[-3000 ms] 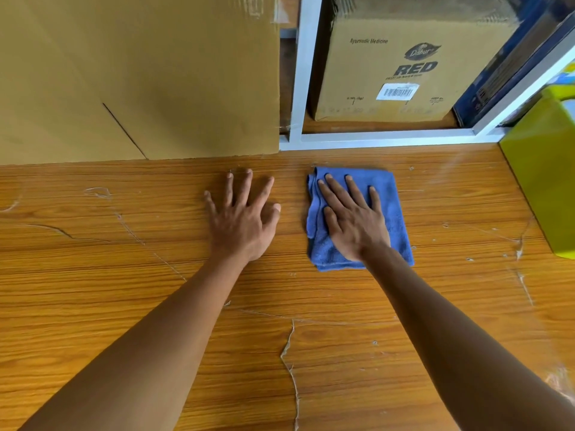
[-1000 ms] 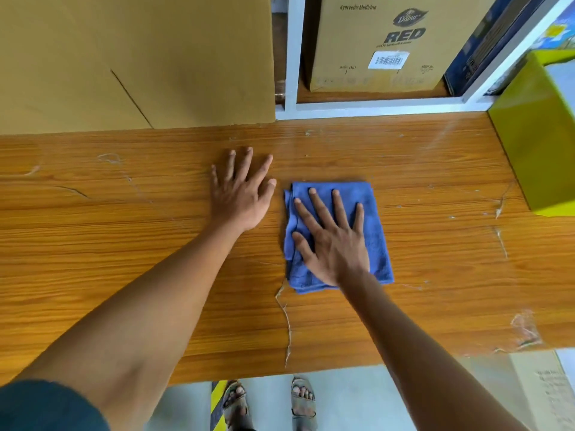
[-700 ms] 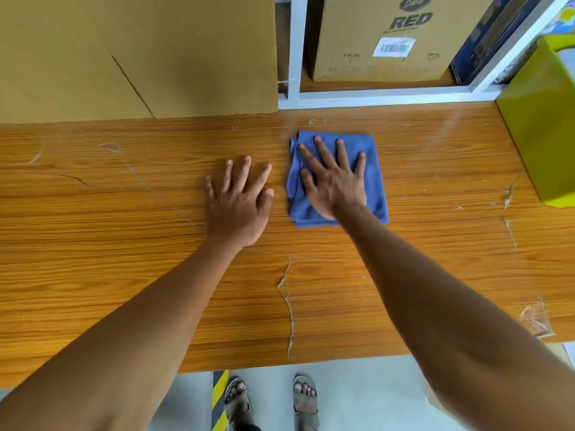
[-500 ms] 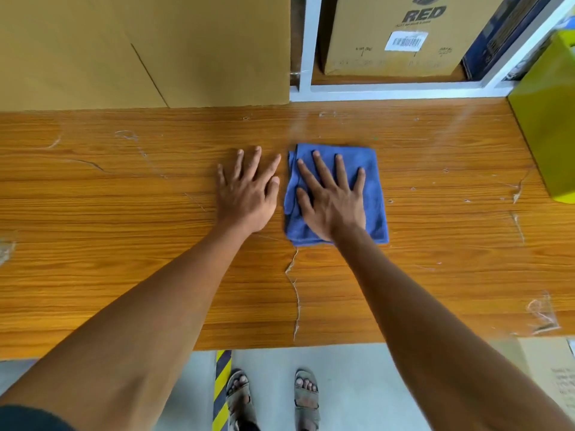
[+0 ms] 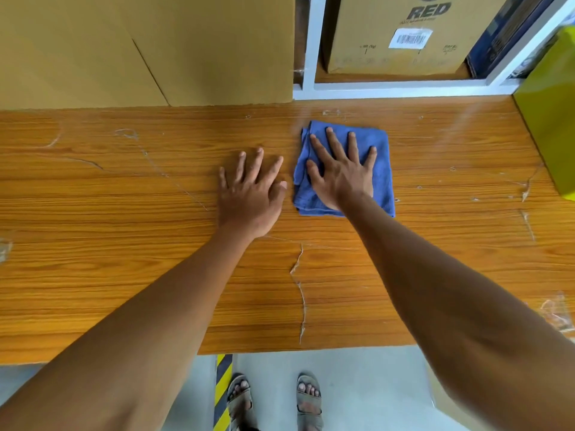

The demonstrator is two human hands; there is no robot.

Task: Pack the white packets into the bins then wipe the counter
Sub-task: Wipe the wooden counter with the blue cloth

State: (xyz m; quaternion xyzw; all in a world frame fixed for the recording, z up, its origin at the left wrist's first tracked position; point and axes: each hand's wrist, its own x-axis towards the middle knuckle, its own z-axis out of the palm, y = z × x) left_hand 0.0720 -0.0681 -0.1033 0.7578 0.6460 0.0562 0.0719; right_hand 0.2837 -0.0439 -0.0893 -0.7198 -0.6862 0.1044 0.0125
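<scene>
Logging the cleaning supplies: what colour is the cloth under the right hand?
Blue, a plain folded cloth, seen in the head view.

We see the right hand point(image 5: 340, 178) pressed flat, fingers spread, on a folded blue cloth point(image 5: 378, 175) lying on the wooden counter point(image 5: 124, 244). The left hand point(image 5: 252, 194) rests flat on the bare wood just beside the cloth's left edge. A yellow-green bin point(image 5: 550, 119) stands at the counter's right end. Cardboard boxes point(image 5: 155, 48) line the back, one printed "RED". Below the counter edge, two sandalled feet point(image 5: 273, 399) stand on the floor.
</scene>
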